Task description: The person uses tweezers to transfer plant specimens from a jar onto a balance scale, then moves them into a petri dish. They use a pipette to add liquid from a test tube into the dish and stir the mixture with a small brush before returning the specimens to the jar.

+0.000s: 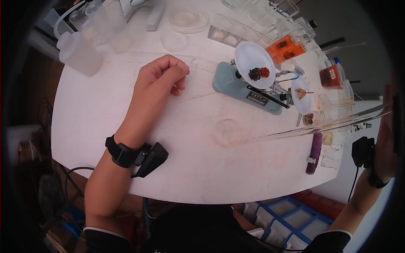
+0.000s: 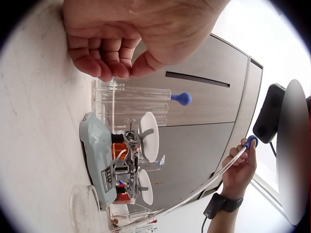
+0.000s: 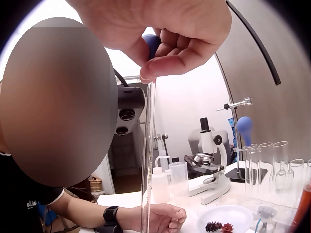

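My right hand (image 3: 180, 29) pinches the blue rubber bulb (image 2: 250, 141) at the top of a long glass graduated pipette (image 3: 148, 155), raised high at the right. The pipette slants down across the head view, its lower end overlapping a small clear glass dish (image 1: 228, 131) on the table. My left hand (image 1: 158, 80) rests on the tabletop, fingers loosely curled and holding nothing. Nearest it stands a green pan balance (image 1: 228, 80). One white pan (image 1: 249, 55) bears a dark and a red dried piece; the other pan (image 1: 297, 105) has a yellowish dried flower.
Plastic bottles (image 1: 80, 55) stand at the back left, near a white microscope (image 3: 214, 150). Glass dishes (image 1: 175, 42), glass tubes and orange-filled vessels (image 1: 287, 48) line the back. A purple cylinder (image 1: 314, 154) and small glassware lie at the right edge.
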A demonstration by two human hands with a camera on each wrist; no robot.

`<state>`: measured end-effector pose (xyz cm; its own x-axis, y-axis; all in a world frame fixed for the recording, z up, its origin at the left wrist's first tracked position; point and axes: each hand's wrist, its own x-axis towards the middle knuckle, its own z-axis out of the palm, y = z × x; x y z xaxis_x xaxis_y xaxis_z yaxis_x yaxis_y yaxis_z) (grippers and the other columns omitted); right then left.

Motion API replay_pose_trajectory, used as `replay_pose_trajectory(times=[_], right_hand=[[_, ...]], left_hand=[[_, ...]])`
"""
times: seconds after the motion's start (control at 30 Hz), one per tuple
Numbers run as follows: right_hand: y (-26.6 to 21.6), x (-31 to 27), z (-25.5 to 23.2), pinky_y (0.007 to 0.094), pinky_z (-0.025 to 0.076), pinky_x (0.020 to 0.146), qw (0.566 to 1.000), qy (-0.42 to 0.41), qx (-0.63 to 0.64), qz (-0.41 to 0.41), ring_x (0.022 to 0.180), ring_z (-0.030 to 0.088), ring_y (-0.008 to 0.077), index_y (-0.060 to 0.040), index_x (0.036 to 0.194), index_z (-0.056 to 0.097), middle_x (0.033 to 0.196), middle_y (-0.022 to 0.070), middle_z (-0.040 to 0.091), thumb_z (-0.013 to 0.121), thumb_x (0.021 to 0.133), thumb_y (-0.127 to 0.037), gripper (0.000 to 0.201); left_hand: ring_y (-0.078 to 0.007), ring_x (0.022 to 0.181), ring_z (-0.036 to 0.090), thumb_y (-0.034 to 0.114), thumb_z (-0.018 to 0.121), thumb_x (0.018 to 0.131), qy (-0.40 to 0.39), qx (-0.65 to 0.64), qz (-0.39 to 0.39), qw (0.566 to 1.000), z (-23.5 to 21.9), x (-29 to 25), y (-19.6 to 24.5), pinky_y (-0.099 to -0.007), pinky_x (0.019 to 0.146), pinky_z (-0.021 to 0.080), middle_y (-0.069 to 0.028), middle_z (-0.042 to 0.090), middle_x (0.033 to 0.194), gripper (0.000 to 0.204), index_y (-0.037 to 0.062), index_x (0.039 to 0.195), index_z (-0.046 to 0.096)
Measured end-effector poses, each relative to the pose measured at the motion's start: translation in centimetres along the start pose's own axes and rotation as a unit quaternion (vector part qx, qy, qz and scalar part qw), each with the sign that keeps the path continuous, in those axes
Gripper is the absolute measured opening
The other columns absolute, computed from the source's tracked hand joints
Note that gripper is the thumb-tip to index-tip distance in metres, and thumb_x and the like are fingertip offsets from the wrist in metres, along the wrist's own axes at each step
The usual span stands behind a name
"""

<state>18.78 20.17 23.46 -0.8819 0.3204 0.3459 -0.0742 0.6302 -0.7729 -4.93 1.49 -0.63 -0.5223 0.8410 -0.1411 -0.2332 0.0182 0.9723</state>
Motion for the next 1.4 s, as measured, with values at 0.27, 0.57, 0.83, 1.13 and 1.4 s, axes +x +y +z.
replay_pose_trajectory(times=[0.27,0.57,0.83,1.13,1.4], right_hand=[[-1.7,-0.9,1.5,0.0240,0.056,0.053,1.000,0.012,0.015,0.010,0.057,0.064,0.0180,-0.0009,0.102,0.058,0.074,0.0135,0.067,0.059,0.094,-0.042,0.041],[-2.9,-0.7,3.4,0.0261,0.059,0.055,0.998,0.004,0.061,0.015,0.061,0.068,0.0216,-0.0005,0.107,0.055,0.076,0.0154,0.068,0.058,0.093,-0.049,0.050],[-4.2,1.4,6.4,0.0273,0.060,0.051,0.985,0.015,0.171,0.025,0.058,0.069,0.0221,0.0026,0.107,0.054,0.079,0.0190,0.069,0.057,0.095,-0.049,0.053],[-3.3,1.1,4.9,0.0220,0.050,0.054,0.996,-0.076,0.018,-0.043,0.060,0.060,0.0153,0.0059,0.119,0.049,0.092,0.0198,0.063,0.048,0.101,-0.037,0.046],[-4.4,-2.6,8.1,0.0164,0.032,0.060,0.974,0.207,-0.086,0.017,0.062,0.037,0.0028,0.0040,0.131,0.037,0.080,-0.0012,0.048,0.034,0.107,-0.028,0.040]], left_hand=[[-0.0066,0.069,0.051,0.021,0.058,0.089,0.013,-0.029,0.006,0.999,-0.3,0.4,-0.5,-0.0232,0.066,0.042,0.0015,0.056,0.071,0.018,0.0044,0.085,0.064],[-0.0067,0.067,0.051,0.020,0.058,0.088,0.017,-0.030,0.013,0.999,-0.2,0.4,-0.5,-0.0236,0.064,0.042,0.0013,0.056,0.070,0.017,0.0039,0.084,0.063],[-0.0071,0.064,0.050,0.019,0.059,0.088,0.020,-0.025,0.015,0.999,-0.1,0.4,-0.5,-0.0240,0.063,0.041,0.0004,0.056,0.067,0.017,0.0036,0.082,0.062],[-0.0065,0.070,0.052,0.020,0.057,0.090,0.001,-0.013,0.012,1.000,-0.4,0.7,-0.9,-0.0232,0.067,0.042,0.0020,0.057,0.074,0.016,0.0068,0.084,0.063],[-0.0065,0.071,0.052,0.020,0.056,0.090,0.004,-0.006,0.011,1.000,-0.4,0.7,-0.9,-0.0236,0.068,0.042,0.0017,0.057,0.075,0.016,0.0063,0.086,0.063]])
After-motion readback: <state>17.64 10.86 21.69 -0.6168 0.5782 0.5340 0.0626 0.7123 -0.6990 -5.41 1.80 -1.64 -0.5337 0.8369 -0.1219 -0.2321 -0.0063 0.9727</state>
